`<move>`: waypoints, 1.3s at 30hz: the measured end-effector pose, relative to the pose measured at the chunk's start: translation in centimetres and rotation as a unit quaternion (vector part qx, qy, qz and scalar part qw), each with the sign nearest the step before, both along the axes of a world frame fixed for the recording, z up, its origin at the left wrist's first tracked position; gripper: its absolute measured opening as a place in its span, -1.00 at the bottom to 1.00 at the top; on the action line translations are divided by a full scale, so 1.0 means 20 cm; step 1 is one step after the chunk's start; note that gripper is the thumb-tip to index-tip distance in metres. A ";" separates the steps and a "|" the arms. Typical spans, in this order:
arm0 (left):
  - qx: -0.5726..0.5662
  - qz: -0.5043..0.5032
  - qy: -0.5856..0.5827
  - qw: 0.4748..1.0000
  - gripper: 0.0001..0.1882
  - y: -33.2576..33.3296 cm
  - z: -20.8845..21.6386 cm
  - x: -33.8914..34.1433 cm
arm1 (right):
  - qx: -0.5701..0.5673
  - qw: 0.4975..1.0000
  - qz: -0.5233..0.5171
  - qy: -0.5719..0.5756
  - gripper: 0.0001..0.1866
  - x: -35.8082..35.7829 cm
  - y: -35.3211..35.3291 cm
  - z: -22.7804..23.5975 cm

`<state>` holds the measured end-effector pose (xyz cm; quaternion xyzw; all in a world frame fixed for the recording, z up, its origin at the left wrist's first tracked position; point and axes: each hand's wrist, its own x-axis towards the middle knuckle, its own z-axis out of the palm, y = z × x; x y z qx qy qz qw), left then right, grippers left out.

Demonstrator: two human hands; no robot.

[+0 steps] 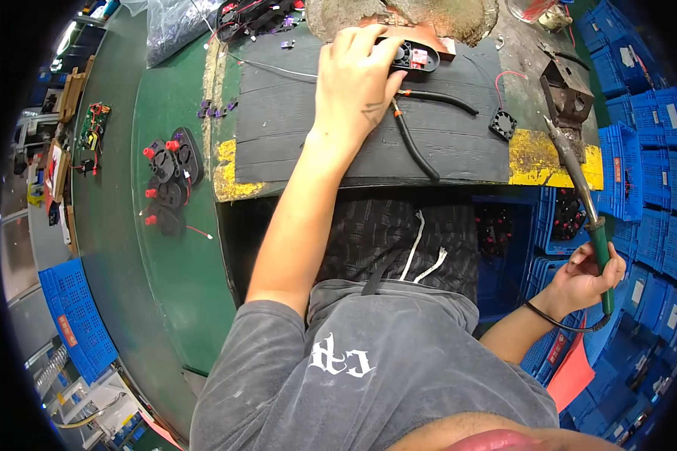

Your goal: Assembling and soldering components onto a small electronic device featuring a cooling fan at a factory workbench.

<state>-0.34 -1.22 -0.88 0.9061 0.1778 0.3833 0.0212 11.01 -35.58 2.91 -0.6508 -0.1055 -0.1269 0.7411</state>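
Green-handled soldering iron (583, 189) gripped in your right hand (588, 279), and you've got your left hand (353, 83) pinching that black fan housing (420, 59).

You are working with 1 left hand (356, 84) and 1 right hand (585, 279). You are holding 1 soldering iron (588, 203) and 1 black housing (432, 63). 1 pair of pliers (407, 137) and 1 loose fan (502, 124) are lying before you. 4 red caps (150, 193) are showing at your left.
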 end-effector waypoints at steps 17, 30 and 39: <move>-0.067 0.035 -0.011 0.997 -0.48 0.03 -0.04 -0.20 | 0.017 1.000 -0.005 0.010 -0.67 0.02 -0.03 -0.01; -0.066 0.028 0.125 0.990 -0.59 0.08 0.00 -0.57 | 0.003 1.000 0.014 0.002 -0.70 0.02 0.02 -0.02; -0.030 -0.015 0.104 0.994 -0.67 0.08 0.01 -0.54 | 0.004 1.000 0.018 -0.001 -0.68 0.02 -0.02 -0.03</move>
